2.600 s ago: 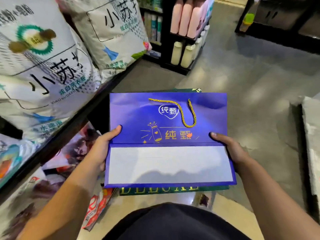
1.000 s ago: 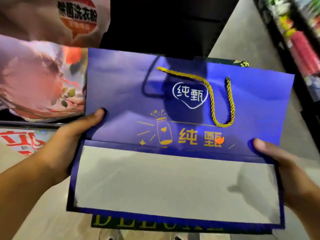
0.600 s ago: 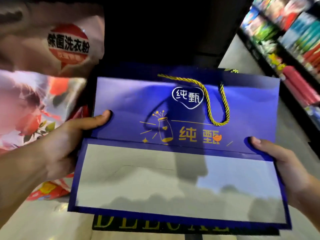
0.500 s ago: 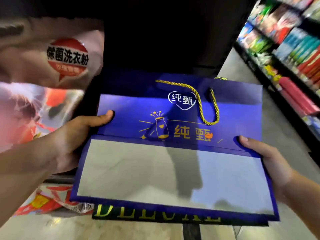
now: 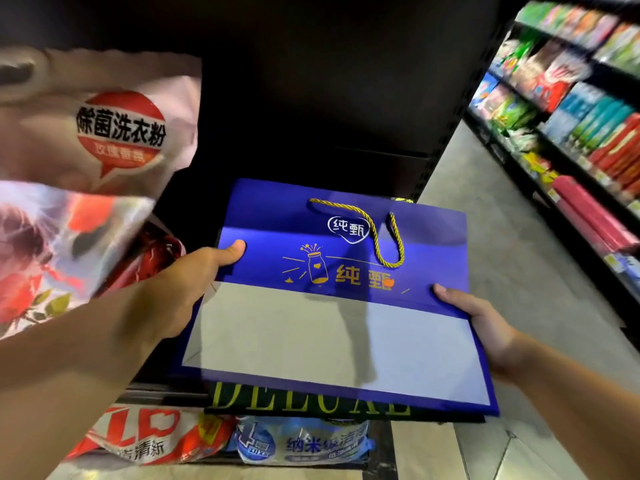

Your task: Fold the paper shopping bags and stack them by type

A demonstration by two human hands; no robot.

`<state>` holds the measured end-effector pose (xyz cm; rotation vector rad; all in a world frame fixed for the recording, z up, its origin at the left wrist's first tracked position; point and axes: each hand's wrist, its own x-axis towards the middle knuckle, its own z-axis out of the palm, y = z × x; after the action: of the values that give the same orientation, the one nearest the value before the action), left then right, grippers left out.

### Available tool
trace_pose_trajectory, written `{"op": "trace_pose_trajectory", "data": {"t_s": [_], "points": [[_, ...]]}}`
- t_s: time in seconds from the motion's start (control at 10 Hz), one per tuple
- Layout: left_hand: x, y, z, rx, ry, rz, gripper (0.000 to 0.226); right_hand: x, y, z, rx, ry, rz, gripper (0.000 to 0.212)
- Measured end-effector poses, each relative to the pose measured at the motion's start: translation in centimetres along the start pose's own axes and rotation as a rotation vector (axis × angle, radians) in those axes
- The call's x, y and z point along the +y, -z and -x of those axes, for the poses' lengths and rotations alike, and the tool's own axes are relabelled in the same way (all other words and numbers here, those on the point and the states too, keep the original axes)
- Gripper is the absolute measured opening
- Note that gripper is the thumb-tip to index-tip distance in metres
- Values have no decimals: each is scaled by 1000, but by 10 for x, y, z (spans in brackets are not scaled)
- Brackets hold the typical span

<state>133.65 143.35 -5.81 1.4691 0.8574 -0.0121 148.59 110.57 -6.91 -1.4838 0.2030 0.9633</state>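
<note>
Left hand [image 5: 195, 275] and right hand [image 5: 485, 323] grip blue bag [image 5: 433, 258].

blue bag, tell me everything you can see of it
The blue paper bag looks glossy and is folded flat, its grey-white base panel turned up toward the camera. It carries a white logo, gold bottle artwork and characters, and a twisted gold rope handle lying on its face. The left hand and right hand grip its side edges, thumbs on top. A dark bag with gold lettering shows beneath it.
</note>
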Motion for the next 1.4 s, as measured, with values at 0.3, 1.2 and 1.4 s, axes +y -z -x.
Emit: {"op": "trace_pose_trajectory", "data": {"t_s": [0.3, 1.2, 1.4], "points": [[-9, -9, -45, 327, -105, -245, 63, -16, -3, -22, 67, -17, 108, 46], [15, -59, -82, 156, -467, -1255, 92, -44, -70, -89, 381, 516, 1657, 76], [14, -58, -86, 180, -489, -1219, 110, -42, -70, -89, 408, 537, 1653, 77]]}}
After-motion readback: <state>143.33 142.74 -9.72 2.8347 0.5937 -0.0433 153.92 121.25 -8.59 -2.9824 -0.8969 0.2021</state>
